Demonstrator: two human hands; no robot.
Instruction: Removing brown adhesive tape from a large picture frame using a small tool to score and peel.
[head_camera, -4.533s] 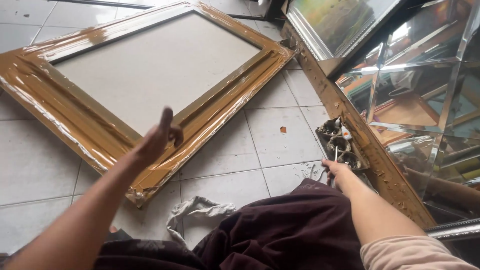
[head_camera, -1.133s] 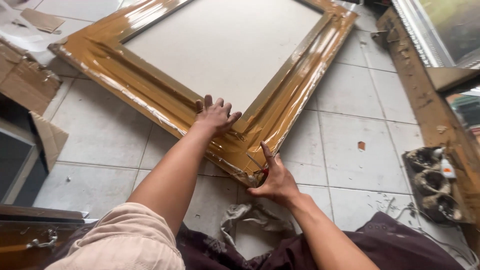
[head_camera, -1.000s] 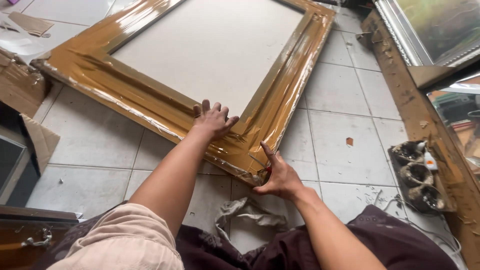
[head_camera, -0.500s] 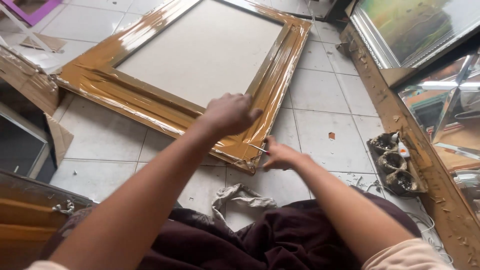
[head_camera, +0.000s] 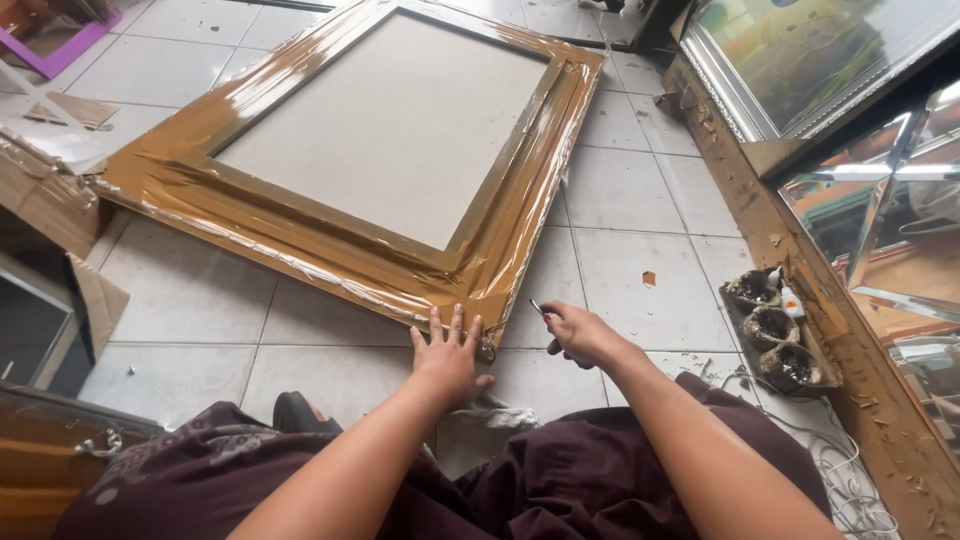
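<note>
A large picture frame (head_camera: 300, 215) lies flat on the tiled floor, its moulding wrapped in brown tape and clear film around a pale backing board. My left hand (head_camera: 448, 357) rests flat with fingers spread at the frame's near corner. Just to the right of that corner, my right hand (head_camera: 577, 334) is closed around a small thin tool (head_camera: 538, 308), whose tip pokes out toward the corner. The tool is too small to identify. A crumpled white cloth (head_camera: 492, 413) lies below my left hand, against my dark red clothing.
A small tray of dirty round cups with a glue bottle (head_camera: 775, 325) sits at the right beside a long wooden rail (head_camera: 800, 290). Mirrored panels and a framed picture lean at the upper right. Cardboard pieces (head_camera: 60, 200) lie at the left. White cord coils at bottom right.
The view has shifted. My left hand has come back down from the frame's rail to lie flat at the near corner. My right hand stays by the corner with the small tool.
</note>
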